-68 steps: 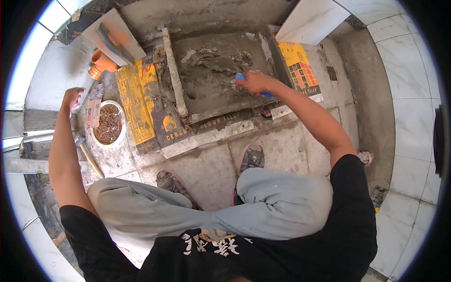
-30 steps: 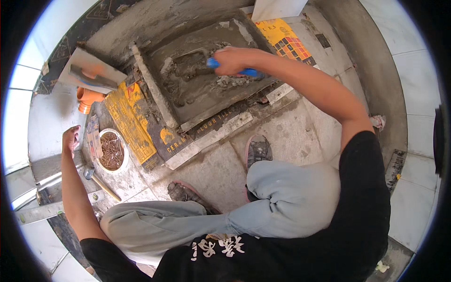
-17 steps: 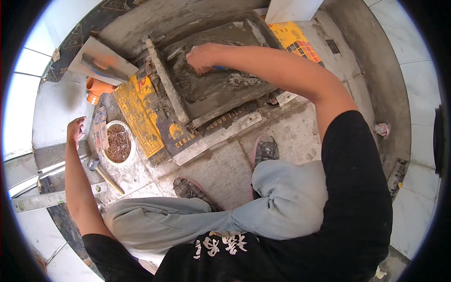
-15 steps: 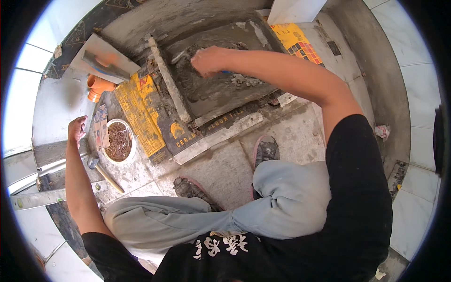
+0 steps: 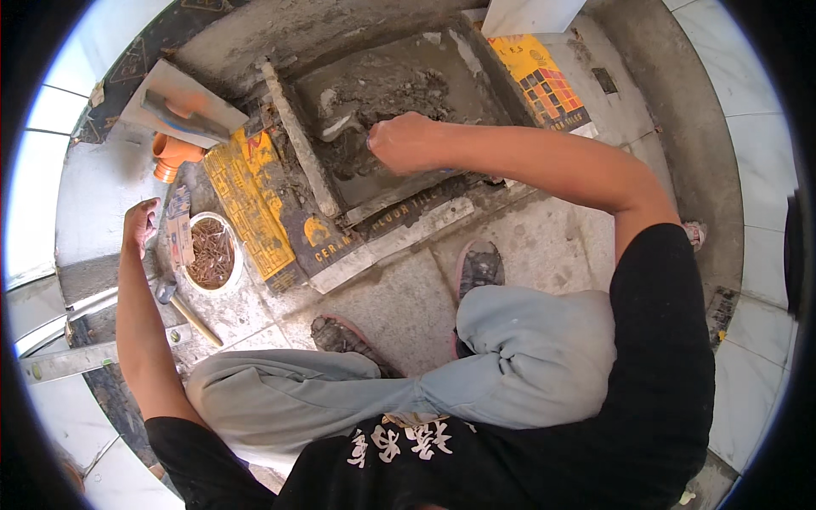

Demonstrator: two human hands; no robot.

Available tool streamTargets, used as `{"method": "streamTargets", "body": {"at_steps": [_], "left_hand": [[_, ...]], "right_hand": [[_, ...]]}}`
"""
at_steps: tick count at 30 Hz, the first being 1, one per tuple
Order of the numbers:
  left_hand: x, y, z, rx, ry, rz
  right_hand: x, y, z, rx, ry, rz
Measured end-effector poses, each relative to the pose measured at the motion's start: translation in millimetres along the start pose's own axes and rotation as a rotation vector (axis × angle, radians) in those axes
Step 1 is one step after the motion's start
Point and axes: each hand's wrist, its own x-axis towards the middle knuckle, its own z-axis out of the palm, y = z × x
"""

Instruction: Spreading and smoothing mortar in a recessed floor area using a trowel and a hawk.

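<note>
My right hand (image 5: pixel 404 143) is closed round a blue-handled tool, mostly hidden beneath it, over wet grey mortar (image 5: pixel 391 85) inside a shallow rectangular form. A mortar-crusted strip (image 5: pixel 302 144) borders that form on the left. At far left, my left hand (image 5: pixel 138 225) is raised near the wall with curled fingers; what they hold, if anything, is too small to make out. Below it lie a hammer (image 5: pixel 191 314) and a white bucket (image 5: pixel 238 255) of small brownish pieces, with torn cardboard at its side.
Yellow-and-black tile cartons (image 5: pixel 242 212) flank the form. A pale board (image 5: pixel 144 106) with a float (image 5: pixel 178 123) leans behind orange pipe fittings (image 5: pixel 174 149); a white tile (image 5: pixel 527 15) stands at back right. My legs and shoes are below; a spirit level (image 5: pixel 68 361) lies far left.
My right hand has moved down and slightly right within the form over the last half second, uncovering more of the churned mortar behind it. My left hand stays raised at the left.
</note>
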Motion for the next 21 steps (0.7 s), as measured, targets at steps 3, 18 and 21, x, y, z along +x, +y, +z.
{"method": "streamTargets", "body": {"at_steps": [3,18,21], "left_hand": [[-4,-4,-2,0.019,0.004,-0.020],[1,-8,-10,0.000,0.056,-0.034],[-5,-4,-13,0.022,0.062,-0.042]], "right_hand": [[-24,2,1,-0.107,0.049,-0.125],[-23,47,-67,-0.379,0.051,-0.228],[10,33,-62,-0.481,-0.017,-0.271]]}}
